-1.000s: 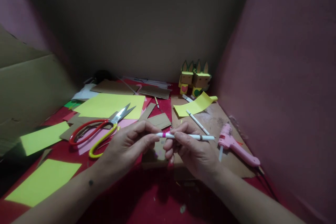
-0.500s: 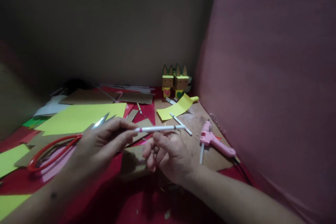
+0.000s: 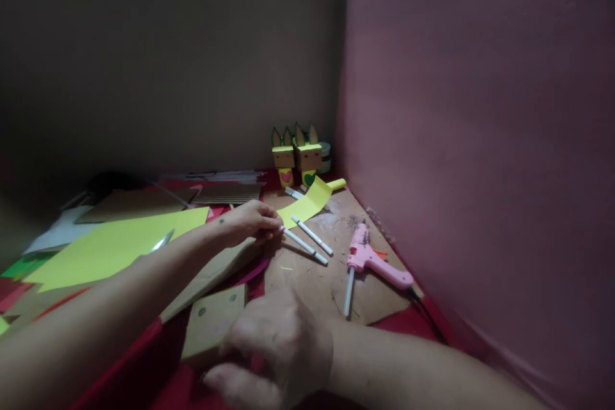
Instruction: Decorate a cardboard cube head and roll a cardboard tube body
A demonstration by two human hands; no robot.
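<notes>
Mid-frame, the left hand (image 3: 252, 224) pinches the lower marker (image 3: 307, 248) by its end, fingers nearly together, perhaps so its length lies along the board (image 3: 312, 295). Lower centre, the right hand's (image 3: 286, 346) fingers curl, thumb apart, at the box (image 3: 211, 323); I cannot tell whether they grip.

Dim overall; light source cannot be placed. Far wall (image 3: 168, 64) dull grey, darkening toward the left; right wall (image 3: 471, 109) slightly lighter. Yellow sheet (image 3: 115, 243) among the brightest patches; small glint on scissors (image 3: 162, 241). Near bench (image 3: 144, 355) in deep shadow. Right hand (image 3: 283, 339) soft, slightly blurred. Wide-angle stretch toward edges; far left murky.
</notes>
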